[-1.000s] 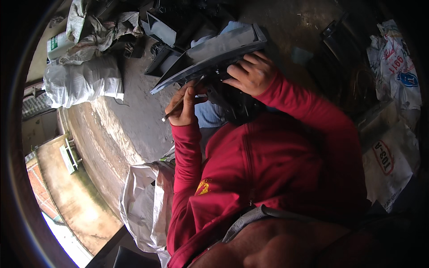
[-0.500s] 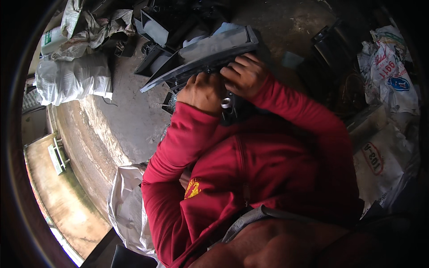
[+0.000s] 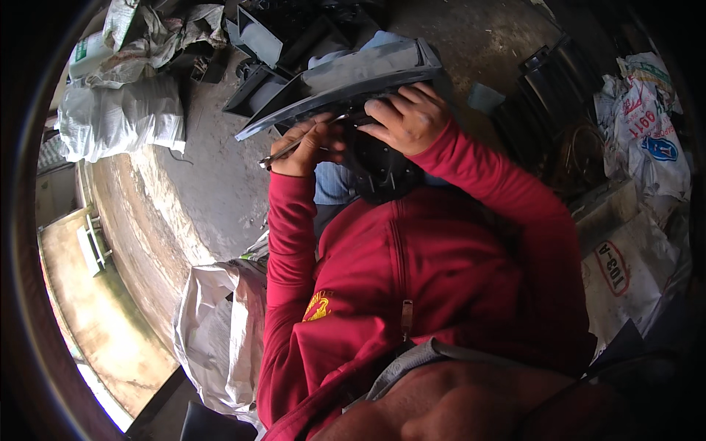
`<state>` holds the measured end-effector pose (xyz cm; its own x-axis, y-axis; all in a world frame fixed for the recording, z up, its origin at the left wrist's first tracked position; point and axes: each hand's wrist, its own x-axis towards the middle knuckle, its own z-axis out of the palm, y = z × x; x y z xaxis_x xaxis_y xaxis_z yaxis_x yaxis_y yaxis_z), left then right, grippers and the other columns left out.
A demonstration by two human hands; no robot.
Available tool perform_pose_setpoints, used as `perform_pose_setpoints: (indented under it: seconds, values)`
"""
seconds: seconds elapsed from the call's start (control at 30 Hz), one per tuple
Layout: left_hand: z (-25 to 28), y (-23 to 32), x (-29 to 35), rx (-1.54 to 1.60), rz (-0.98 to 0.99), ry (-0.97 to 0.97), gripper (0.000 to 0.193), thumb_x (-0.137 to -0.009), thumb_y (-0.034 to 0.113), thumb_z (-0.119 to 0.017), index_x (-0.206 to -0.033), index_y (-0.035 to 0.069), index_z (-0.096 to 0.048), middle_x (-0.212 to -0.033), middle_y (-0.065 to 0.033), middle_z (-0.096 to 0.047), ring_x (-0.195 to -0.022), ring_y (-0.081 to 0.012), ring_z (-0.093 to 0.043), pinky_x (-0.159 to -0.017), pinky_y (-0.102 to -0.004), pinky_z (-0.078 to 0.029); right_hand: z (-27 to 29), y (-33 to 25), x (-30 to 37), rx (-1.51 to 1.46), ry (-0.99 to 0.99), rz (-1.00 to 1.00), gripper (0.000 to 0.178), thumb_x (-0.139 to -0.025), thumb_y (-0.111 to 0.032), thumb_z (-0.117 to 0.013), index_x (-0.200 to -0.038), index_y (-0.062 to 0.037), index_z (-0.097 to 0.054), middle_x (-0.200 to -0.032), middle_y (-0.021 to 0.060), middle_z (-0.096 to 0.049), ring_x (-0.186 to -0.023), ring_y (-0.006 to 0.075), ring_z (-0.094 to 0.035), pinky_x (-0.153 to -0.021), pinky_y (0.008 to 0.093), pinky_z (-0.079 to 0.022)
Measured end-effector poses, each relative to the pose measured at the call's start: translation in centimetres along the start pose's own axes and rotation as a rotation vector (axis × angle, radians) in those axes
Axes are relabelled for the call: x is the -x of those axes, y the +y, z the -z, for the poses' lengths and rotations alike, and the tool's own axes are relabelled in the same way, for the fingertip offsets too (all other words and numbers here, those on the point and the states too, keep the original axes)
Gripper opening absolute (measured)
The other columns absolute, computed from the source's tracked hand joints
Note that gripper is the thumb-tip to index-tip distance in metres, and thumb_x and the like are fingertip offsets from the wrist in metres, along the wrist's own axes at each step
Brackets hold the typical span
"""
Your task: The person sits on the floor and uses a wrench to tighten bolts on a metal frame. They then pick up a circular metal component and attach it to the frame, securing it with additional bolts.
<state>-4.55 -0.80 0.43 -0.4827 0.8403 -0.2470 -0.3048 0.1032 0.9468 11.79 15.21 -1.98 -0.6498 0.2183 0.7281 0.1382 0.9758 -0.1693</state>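
The person in the red jacket sits bent over a long grey plastic panel (image 3: 346, 77) that rests across the lap and slants up toward the right. The left hand (image 3: 312, 143) is curled shut around a thin metal tool (image 3: 283, 152), whose free end sticks out to the left past the knuckles while the other end runs in under the panel's lower edge. The right hand (image 3: 408, 117) lies on the same edge just beside it, fingers bent and pressed against the panel, gripping its underside together with a dark rounded part (image 3: 379, 169) that hangs below. The two hands are close, almost touching.

Beyond the panel, more dark plastic pieces (image 3: 272, 37) are heaped on the concrete floor (image 3: 213, 184). A full white sack (image 3: 121, 117) lies to the left, another crumpled one (image 3: 217, 331) near the left elbow, and printed sacks (image 3: 647, 125) pile up on the right.
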Motion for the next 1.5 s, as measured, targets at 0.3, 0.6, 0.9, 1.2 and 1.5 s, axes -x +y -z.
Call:
perform_pose_setpoints:
  seconds: [0.3, 0.6, 0.9, 1.2, 1.5]
  values:
    - [-3.3, 1.0, 1.7, -0.811, -0.527, 0.168, 0.019, -0.088, 0.009, -0.070, -0.105, 0.001, -0.070, -0.082, -0.0131, -0.071, -0.073, -0.0232, -0.071, -0.062, -0.0315, -0.055, 0.0, -0.3, -0.2, 0.012, 0.024, 0.008, 0.027, -0.071, -0.032, -0.078, -0.082, -0.0151, -0.060, -0.071, -0.0016, -0.057, -0.071, 0.0190, -0.059, -0.070, 0.0347, -0.047]
    - [-7.1, 3.3, 0.1, -1.494, -0.480, 0.074, 0.017, -0.084, 0.017, -0.070, -0.098, 0.008, -0.071, -0.087, -0.0155, -0.070, -0.075, -0.0349, -0.070, -0.062, -0.0410, -0.055, -0.7, 0.1, 0.5, -0.019, 0.042, 0.005, 0.024, -0.071, -0.032, -0.076, -0.077, -0.0164, -0.058, -0.070, -0.0021, -0.054, -0.071, 0.0175, -0.057, -0.070, 0.0335, -0.046]
    - [0.4, 0.8, 2.0, -0.370, -0.233, 0.220, 0.024, -0.094, 0.014, -0.067, -0.105, -0.007, -0.067, -0.086, -0.0147, -0.072, -0.076, -0.0176, -0.070, -0.066, -0.0267, -0.057, -0.3, 0.1, 0.7, -0.014, 0.047, 0.008, 0.029, -0.069, -0.034, -0.081, -0.076, -0.0169, -0.058, -0.070, -0.0032, -0.054, -0.069, 0.0167, -0.056, -0.068, 0.0331, -0.045]
    - [-3.8, 2.8, 2.6, -0.767, -0.349, 0.247, 0.013, -0.088, 0.009, -0.074, -0.096, 0.000, -0.067, -0.079, -0.0091, -0.072, -0.071, -0.0127, -0.071, -0.064, -0.0246, -0.054, -0.4, -0.1, 0.3, 0.004, 0.054, 0.007, 0.029, -0.068, -0.033, -0.079, -0.076, -0.0167, -0.057, -0.069, -0.0027, -0.055, -0.069, 0.0163, -0.056, -0.069, 0.0331, -0.045]
    - [-4.3, 3.9, 4.0, -1.032, -0.614, 0.166, 0.019, -0.081, 0.003, -0.073, -0.099, 0.005, -0.070, -0.083, -0.0129, -0.071, -0.071, -0.0243, -0.072, -0.063, -0.0308, -0.055, -0.3, -0.3, 0.1, -0.011, 0.053, 0.002, 0.027, -0.069, -0.033, -0.077, -0.076, -0.0166, -0.058, -0.071, -0.0031, -0.056, -0.072, 0.0164, -0.057, -0.071, 0.0323, -0.045]
